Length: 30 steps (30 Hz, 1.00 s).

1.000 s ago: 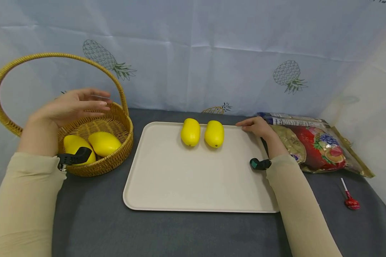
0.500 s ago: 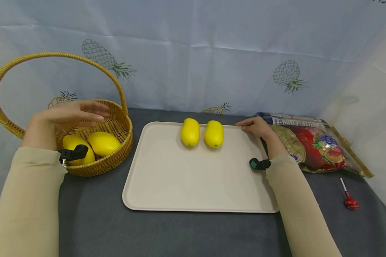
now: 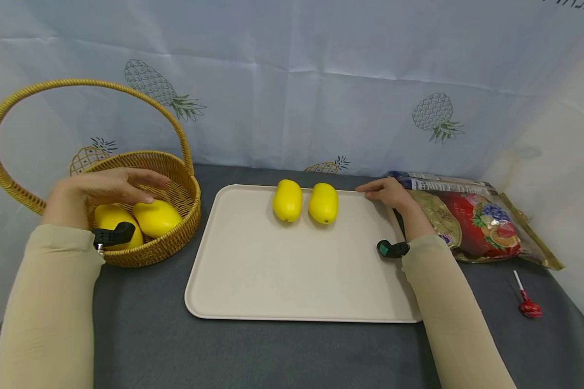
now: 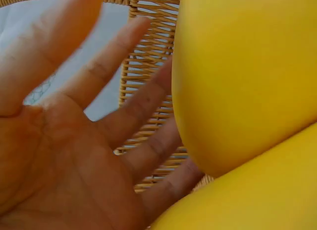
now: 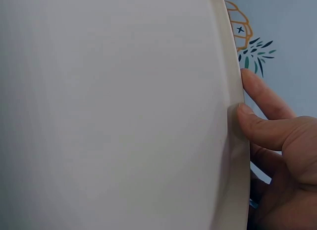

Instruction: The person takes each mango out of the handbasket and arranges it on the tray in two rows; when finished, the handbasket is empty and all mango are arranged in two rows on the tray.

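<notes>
My left hand (image 3: 109,189) reaches into the wicker basket (image 3: 175,237) at the left, its fingers spread. Two smooth yellow mangoes lie inside: the right mango (image 3: 157,220) has the thumb just over its top, and the left mango (image 3: 117,219) is partly covered by the wrist camera. In the left wrist view the fingers reach down beside a mango (image 4: 247,66), between it and the basket wall. My right hand (image 3: 391,193) pinches the far right rim of the beige tray (image 3: 292,281), thumb on the inner side, fingers outside. Two more yellow mangoes (image 3: 287,201) rest on the tray near its far edge.
The basket's tall handle (image 3: 90,82) arches above my left hand. Right of the tray lie a shiny printed food bag (image 3: 486,224) and a red lollipop (image 3: 530,308). A pale pineapple-print cloth (image 3: 292,108) hangs behind the dark grey table (image 3: 282,356).
My left hand has come down from above the basket onto the right mango, and its forearm has shifted slightly right. My right hand has stayed at the tray's rim.
</notes>
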### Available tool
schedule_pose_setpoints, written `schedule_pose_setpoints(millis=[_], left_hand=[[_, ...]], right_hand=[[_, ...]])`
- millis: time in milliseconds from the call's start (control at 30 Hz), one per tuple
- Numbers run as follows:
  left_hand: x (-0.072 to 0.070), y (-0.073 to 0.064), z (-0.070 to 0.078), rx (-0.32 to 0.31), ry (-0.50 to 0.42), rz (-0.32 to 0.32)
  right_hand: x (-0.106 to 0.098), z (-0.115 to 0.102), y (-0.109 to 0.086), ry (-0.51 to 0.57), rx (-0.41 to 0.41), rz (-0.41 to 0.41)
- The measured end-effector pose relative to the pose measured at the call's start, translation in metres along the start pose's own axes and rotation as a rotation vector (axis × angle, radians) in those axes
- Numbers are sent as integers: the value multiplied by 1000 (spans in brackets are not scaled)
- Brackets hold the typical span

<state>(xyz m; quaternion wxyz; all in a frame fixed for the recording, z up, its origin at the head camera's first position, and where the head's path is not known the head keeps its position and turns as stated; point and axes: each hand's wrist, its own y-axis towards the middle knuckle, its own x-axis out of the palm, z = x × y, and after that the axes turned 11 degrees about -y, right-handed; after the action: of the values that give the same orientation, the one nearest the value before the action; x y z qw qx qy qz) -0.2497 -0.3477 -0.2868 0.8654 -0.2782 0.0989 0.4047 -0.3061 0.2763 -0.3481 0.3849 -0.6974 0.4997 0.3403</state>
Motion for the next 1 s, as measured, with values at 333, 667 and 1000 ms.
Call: schedule_pose_setpoints(millis=[333,667,1000], left_hand=[[0,6,1,-19,58,-131],[0,12,2,-40,27,-261],[3,11,7,-121,110,-189]], right_hand=[[2,3,2,10,17,0],[1,3,2,-9,4,6],[0,2,2,-14,2,7]])
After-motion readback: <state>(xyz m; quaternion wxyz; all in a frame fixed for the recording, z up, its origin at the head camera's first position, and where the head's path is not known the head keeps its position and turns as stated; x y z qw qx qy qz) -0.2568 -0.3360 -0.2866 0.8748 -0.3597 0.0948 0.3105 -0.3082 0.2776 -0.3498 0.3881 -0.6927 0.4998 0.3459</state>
